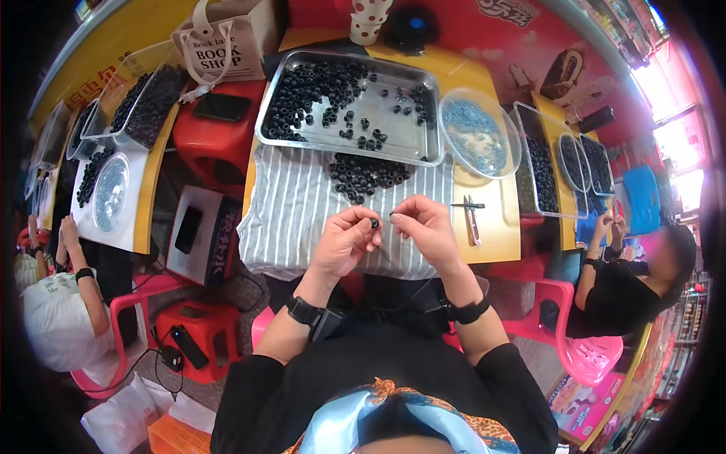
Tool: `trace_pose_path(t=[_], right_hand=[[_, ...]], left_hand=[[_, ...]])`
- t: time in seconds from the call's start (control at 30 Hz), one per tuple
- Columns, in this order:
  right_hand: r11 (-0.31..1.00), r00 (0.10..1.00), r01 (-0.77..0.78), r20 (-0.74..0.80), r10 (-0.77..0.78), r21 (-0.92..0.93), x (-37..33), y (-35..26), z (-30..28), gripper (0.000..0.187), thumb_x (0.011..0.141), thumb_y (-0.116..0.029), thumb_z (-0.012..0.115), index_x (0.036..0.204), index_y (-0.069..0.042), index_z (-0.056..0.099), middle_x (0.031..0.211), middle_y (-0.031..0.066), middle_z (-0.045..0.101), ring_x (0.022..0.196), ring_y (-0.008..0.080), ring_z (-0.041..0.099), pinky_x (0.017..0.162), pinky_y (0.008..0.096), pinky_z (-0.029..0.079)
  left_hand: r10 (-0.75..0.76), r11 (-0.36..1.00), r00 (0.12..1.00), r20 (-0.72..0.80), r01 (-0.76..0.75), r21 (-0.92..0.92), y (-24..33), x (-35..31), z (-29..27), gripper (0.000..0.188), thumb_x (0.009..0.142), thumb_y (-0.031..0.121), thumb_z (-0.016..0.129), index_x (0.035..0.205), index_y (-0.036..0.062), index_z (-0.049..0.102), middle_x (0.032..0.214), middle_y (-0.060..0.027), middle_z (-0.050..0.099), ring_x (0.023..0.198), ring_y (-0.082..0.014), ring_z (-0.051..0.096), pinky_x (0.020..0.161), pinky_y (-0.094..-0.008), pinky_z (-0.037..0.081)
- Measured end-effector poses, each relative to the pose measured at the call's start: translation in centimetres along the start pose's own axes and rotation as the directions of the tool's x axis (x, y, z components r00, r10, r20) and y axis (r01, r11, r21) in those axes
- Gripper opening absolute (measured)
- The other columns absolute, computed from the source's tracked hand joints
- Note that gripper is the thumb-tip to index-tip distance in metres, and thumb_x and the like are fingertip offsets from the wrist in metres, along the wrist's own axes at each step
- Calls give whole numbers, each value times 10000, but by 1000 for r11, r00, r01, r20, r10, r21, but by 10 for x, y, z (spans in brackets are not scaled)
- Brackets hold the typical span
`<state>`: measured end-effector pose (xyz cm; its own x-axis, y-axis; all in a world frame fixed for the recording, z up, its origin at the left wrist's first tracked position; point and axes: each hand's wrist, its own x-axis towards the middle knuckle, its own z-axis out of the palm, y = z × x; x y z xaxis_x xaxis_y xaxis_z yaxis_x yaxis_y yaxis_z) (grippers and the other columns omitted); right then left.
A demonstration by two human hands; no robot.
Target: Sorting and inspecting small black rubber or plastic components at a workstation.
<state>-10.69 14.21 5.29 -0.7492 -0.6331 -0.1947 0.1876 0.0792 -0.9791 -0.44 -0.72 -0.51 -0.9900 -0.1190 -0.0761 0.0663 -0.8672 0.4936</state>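
My left hand [342,240] is closed in a pinch around a small round black bead [374,224] with a hole in it. Facing it, my right hand [428,231] has thumb and forefinger pressed together on something small and dark that I cannot make out. Both hands hover over the near part of a grey-and-white striped cloth [281,208]. Just beyond them a heap of black beads [367,175] lies on the cloth. Behind it stands a metal tray [440,125] with many more black beads, densest on its left side.
Right of the tray sits a clear round tub [516,155] of bluish bits. Snips or a similar slim tool [473,221] lie on the yellow table [501,244]. A phone [222,107] rests on a red stool [219,144]. Other people work at tables to both sides.
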Motion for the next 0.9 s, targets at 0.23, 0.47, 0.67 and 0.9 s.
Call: trace_pose_path(t=[0.23,0.47,0.67,0.9], right_hand=[[976,997,70,19,-75,205,-21,4,15,32,866,-4,647,897,5,653,774,26,656,667,55,579,586,193,457],[974,977,212,-41,-209,77,-23,6,26,23,860,31,634,880,26,642,777,40,661,680,61,590,605,195,465],[979,978,180,87,-188,98,-22,0,23,82,855,51,622,932,25,638,843,48,672,748,101,642,660,237,512],[873,865,434,373,-335,-222,-24,-23,19,134,837,1,631,971,-4,644,789,96,698,745,181,697,678,277,533]], left_hand=[[0,996,1000,-12,1,86,-2,-1,1,187,914,121,626,1058,2,628,855,-62,656,705,-131,623,621,-233,509],[45,987,999,-29,-40,155,-3,0,6,163,906,103,632,1026,-5,653,857,-49,655,691,-107,620,607,-220,510],[-1,990,1000,-17,4,142,2,-3,8,324,880,105,666,1170,-17,589,859,-40,641,643,-93,613,538,-187,492],[-103,994,990,101,98,54,9,-7,10,622,826,97,723,1336,-77,414,803,-31,616,546,-65,584,437,-145,451]])
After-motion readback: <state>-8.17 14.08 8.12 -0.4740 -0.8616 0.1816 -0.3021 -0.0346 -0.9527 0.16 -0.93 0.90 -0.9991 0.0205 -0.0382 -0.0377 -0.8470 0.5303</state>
